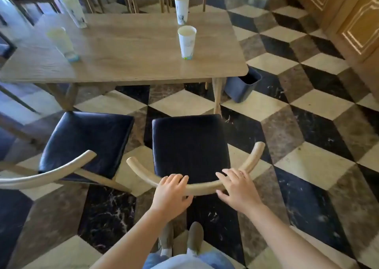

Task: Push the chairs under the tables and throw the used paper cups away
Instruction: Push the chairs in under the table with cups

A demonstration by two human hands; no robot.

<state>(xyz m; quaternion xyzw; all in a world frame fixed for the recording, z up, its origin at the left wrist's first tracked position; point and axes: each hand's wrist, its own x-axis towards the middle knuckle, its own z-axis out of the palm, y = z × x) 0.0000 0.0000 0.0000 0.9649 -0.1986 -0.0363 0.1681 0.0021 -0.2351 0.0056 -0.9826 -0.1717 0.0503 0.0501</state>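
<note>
Head view is showing both hands lying on the curved wooden backrest of the dark-cushioned chair at lower centre: the left hand is draping its grip over the rail, fingers curled, and the right hand is resting spread on it. That chair is standing clear of the bench, where four paper cups are standing upright. A blue bin is sitting beside the bench's right leg.
</note>
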